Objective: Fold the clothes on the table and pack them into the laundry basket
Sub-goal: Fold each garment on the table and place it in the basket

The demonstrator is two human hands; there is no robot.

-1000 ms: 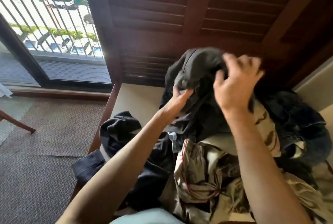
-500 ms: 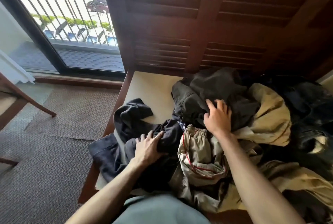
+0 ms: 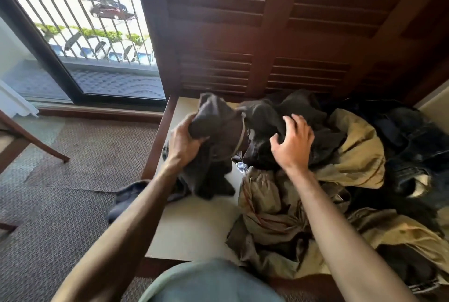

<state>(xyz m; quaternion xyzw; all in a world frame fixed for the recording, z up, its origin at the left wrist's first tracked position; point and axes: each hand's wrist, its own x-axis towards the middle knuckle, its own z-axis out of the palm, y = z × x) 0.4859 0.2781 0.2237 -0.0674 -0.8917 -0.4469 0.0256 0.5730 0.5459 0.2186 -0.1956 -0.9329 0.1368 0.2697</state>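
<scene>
While the left hand [image 3: 185,142] grips a bunched dark grey garment [image 3: 216,131] lifted over the cream tabletop [image 3: 194,226], the right hand [image 3: 292,143] rests spread-fingered on the black-and-khaki clothes pile [image 3: 303,204] beside it. Judging by this, one piece is being separated for folding; next it needs spreading flat. No laundry basket is visible.

Matt cloth garments [image 3: 359,151], wooden-rimmed table [image 3: 155,151].

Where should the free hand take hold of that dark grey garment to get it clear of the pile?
Probably its far upper edge, coming in from the right. The left hand already bunches the dark grey garment at its left side, and that raised edge stands clear of the black clothes beneath the right hand.
</scene>
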